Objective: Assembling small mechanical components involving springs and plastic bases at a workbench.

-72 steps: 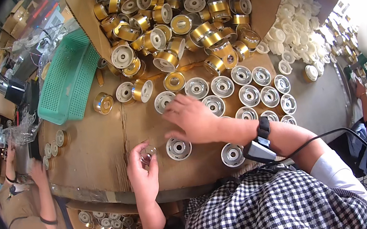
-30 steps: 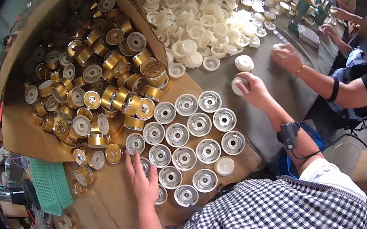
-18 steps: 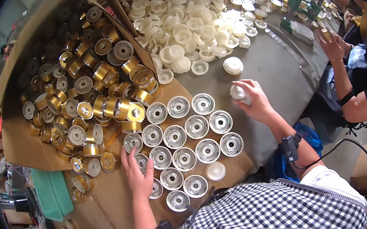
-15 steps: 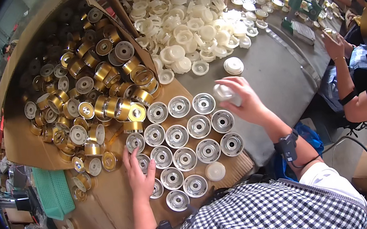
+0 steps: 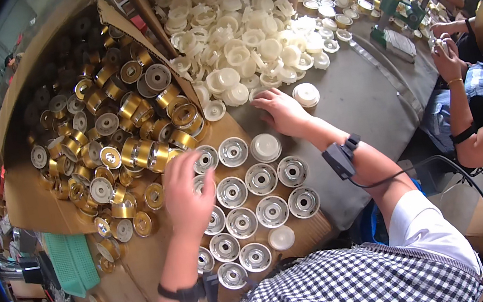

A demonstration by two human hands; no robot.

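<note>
Rows of round silver-lined cups (image 5: 241,222) stand open side up on brown cardboard. My left hand (image 5: 188,191), slightly blurred, hovers over the left cups with its thumb apart from its fingers and no object visible in it. A whitish plastic cap (image 5: 266,147) sits on the cup at the back right of the group. Beyond it, my right hand (image 5: 283,112) reaches to the near edge of a heap of translucent white plastic caps (image 5: 239,53). Its fingers are bent but apart, close to a cap; contact cannot be made out. Another translucent cap (image 5: 281,238) covers a front-right spot.
Gold cups with pale ends (image 5: 139,145) fill a tilted cardboard box (image 5: 35,202) at left. Two stacked white caps (image 5: 306,95) stand on the grey tabletop (image 5: 366,99). A green plastic basket (image 5: 71,263) lies at lower left. Co-workers and a green hand press (image 5: 403,11) are at right.
My right hand has left the whitish cap on the back-right cup and moved left to the heap's edge. My left hand has lifted off the left cups.
</note>
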